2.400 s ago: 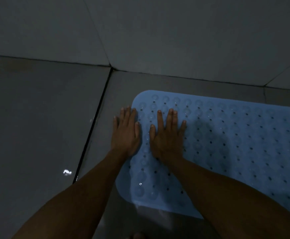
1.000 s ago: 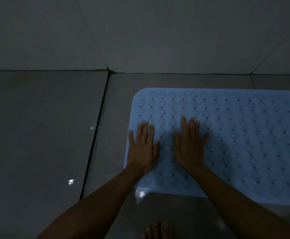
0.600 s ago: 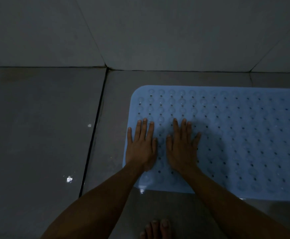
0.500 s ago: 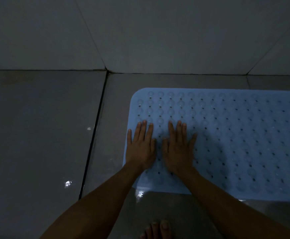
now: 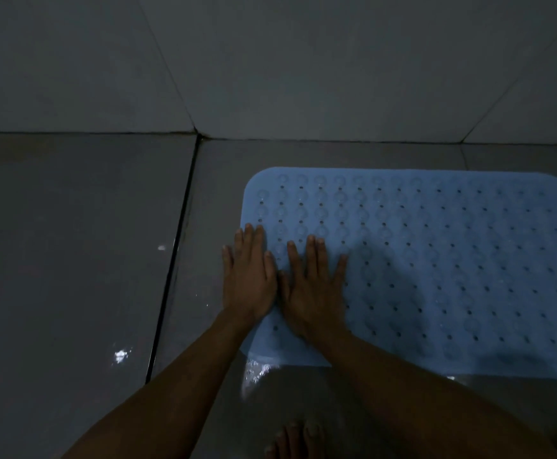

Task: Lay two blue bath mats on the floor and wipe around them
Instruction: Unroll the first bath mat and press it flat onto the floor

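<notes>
One blue bath mat (image 5: 436, 253) with rows of small holes and suction cups lies flat on the grey tiled floor, running off the right edge. My left hand (image 5: 249, 276) rests palm down across the mat's left edge, partly on the tile. My right hand (image 5: 313, 286) lies flat on the mat beside it, thumbs nearly touching. Both hands hold nothing. A second mat is not in view.
A grey tiled wall (image 5: 270, 61) rises just behind the mat. A dark grout line (image 5: 171, 260) runs down the floor left of the hands. Wet glints (image 5: 121, 355) show on the tiles. My bare toes (image 5: 297, 438) stand at the bottom edge.
Both hands have slid left across the mat. The left hand now overlaps the mat's left edge, and the right hand has closed up beside it.
</notes>
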